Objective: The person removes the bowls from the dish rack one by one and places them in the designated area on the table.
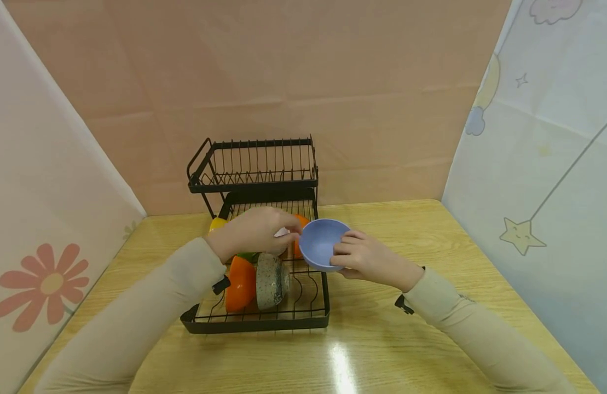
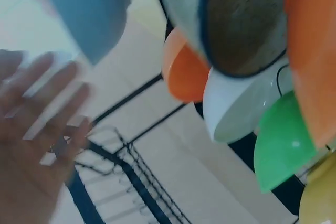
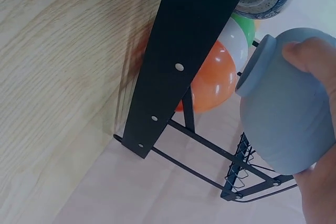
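A periwinkle-blue bowl is tilted above the right side of the dish rack's lower tier. My right hand grips its right rim, fingers reaching over the edge; in the right wrist view the thumb presses on the outside of the bowl near its foot. Close to the bowl's left rim is my left hand. The left wrist view shows that hand blurred, its fingers extended and spread, with a gap to the blue bowl. Whether a fingertip touches the rim is unclear in the head view.
Below, the black rack holds an orange bowl and a speckled patterned bowl in front. Behind them stand white, green, yellow and another orange bowl. An upper wire tier rises at the back.
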`<action>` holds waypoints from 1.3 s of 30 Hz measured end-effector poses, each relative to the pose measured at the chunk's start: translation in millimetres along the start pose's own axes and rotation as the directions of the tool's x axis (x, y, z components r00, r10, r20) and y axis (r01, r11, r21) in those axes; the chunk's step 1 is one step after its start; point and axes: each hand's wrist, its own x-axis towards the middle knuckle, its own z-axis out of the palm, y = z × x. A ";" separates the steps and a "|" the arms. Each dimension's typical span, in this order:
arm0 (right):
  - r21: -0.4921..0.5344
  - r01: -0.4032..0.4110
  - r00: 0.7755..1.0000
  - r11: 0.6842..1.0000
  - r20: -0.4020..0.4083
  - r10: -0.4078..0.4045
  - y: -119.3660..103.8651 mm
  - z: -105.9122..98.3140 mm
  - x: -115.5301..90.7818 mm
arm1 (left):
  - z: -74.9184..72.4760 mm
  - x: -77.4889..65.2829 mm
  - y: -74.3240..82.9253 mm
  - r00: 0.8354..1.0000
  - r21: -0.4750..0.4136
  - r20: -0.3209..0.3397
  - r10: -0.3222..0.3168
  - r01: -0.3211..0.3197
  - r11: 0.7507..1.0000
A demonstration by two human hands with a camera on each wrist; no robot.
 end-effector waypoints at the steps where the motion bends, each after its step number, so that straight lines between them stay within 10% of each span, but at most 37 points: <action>1: 0.003 -0.001 1.000 1.000 -0.004 0.001 0.0 -0.3 -0.6 | -3.0 -0.4 -3.1 0.997 -0.023 0.047 -0.057 0.059 0.998; 6: 0.010 -0.010 1.000 1.000 -0.008 0.010 -0.4 -2.0 -2.3 | -12.8 -4.4 -15.9 0.901 -0.055 0.345 -0.263 0.299 0.953; 10: 0.003 -0.013 1.000 1.000 -0.009 0.013 -0.6 -4.0 -2.8 | -15.0 -7.3 -19.5 0.792 -0.038 0.526 -0.308 0.384 0.923; 13: -0.011 -0.010 1.000 1.000 -0.012 0.010 -0.1 -4.7 -3.3 | -14.4 -8.7 -19.5 0.758 -0.047 0.580 -0.299 0.397 0.917; 39: -0.019 -0.016 1.000 1.000 -0.011 0.016 1.3 -3.2 -4.9 | -11.1 -14.6 -21.4 0.741 -0.034 0.586 -0.329 0.429 0.903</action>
